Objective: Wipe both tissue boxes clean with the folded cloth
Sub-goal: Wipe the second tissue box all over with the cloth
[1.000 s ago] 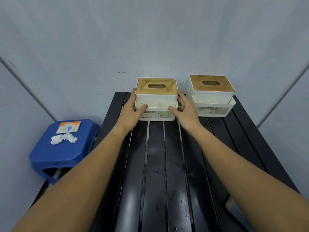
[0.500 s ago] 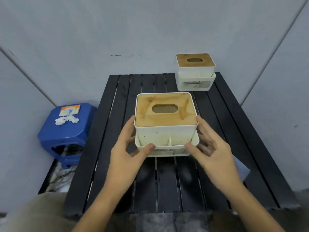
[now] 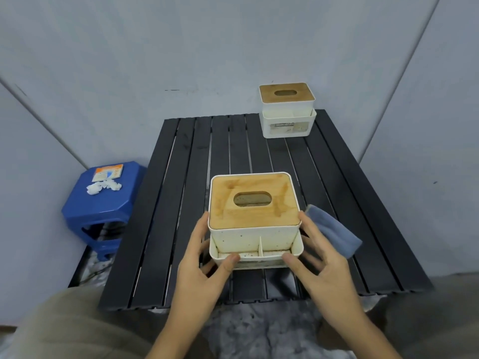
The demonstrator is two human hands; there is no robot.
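Near the front of the black slatted tabletop (image 3: 181, 203): the first white plastic tissue box with a light wooden lid (image 3: 252, 218), held from both sides. Left hand (image 3: 199, 270) with fingers along the left wall and the thumb pressing on the front rim of the lower tray. Right hand (image 3: 321, 270) the same on the other side, thumb on the front rim, fingers spread against the right wall. Both grips only half closed, clasping the box, nothing else in them. Cannot tell whether the box rests on the slats or hangs slightly above.

Just beside the right hand, lying on the tabletop: the folded blue-grey cloth (image 3: 334, 234), not picked up. Far back at the right corner, well apart: the second white tissue box with a wooden lid (image 3: 287, 110), upright, untouched.

Progress, as a judgement: very early. Brown specks and dirt visible on the front wall and in the tray compartments of the near box, stains on its lid also. So no wiping done yet on this one, and apparently none on the far one. Left to do: take the cloth, wipe the near box, then the far one.

At the left, off the tabletop: a blue plastic stool (image 3: 103, 203) with crumpled white paper and a small card on it
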